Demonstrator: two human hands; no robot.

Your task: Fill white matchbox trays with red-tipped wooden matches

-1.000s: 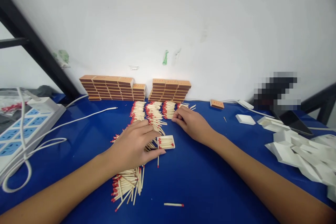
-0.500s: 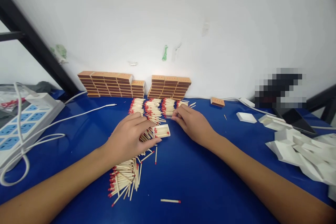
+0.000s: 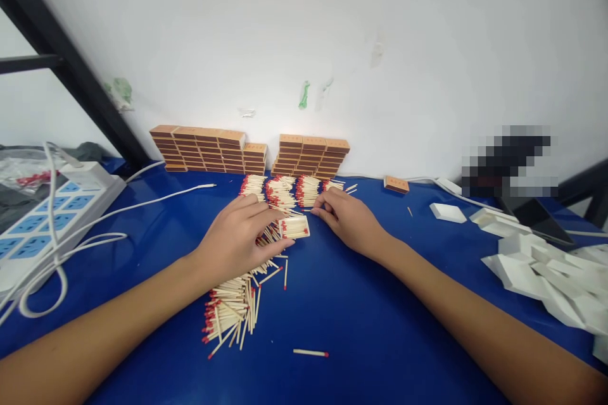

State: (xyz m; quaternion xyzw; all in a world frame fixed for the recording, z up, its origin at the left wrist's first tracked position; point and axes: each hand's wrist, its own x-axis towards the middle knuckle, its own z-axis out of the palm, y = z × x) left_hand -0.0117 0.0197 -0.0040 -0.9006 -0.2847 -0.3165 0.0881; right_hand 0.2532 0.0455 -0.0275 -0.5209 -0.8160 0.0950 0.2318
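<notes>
My left hand (image 3: 240, 228) grips a small white matchbox tray (image 3: 308, 226) between thumb and fingers. Red-tipped matches (image 3: 295, 228) lie inside the tray. Just right of it, my right hand (image 3: 346, 215) is closed in a pinch; what sits between its fingertips, if anything, is too small to make out. Behind both hands, bundles of matches (image 3: 281, 191) lie in a row, the rightmost partly covered by my right hand. A loose heap of matches (image 3: 230, 313) spreads under and in front of my left hand. A single match (image 3: 310, 352) lies nearer the front.
Stacked matchboxes (image 3: 199, 149) and a second stack (image 3: 311, 155) stand against the wall. One matchbox (image 3: 396, 185) lies apart on the right. White trays (image 3: 536, 259) are heaped at far right. A power strip (image 3: 71, 209) with white cables (image 3: 156, 200) occupies the left.
The view has shifted slightly. My left hand has tilted and raised the tray a little, and the matches inside sit differently. My right hand remains pinched close to the tray.
</notes>
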